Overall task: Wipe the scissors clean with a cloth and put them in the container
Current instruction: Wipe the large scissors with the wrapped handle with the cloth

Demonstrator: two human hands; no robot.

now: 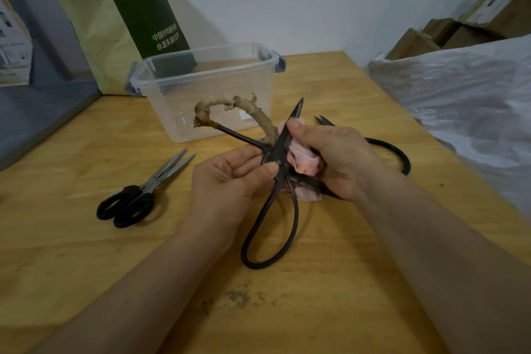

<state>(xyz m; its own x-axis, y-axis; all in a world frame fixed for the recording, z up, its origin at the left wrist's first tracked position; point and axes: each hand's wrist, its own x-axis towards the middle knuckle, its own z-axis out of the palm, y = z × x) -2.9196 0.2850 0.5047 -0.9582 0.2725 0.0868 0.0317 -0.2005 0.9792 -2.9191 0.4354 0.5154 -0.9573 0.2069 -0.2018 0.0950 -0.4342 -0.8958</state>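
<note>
Dark iron scissors (281, 144), one handle wrapped in tan; pink cloth (304, 162); clear container (207, 86) with grey latches; black-handled, silver-bladed office scissors (149, 187); honey-yellow wood-grain counter (71, 253).

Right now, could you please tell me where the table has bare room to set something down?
Bare wood: the table's left front, beside the black-handled scissors, and the strip between them and the container. Crowded around the right hand, cloth and spare iron scissors.
</note>
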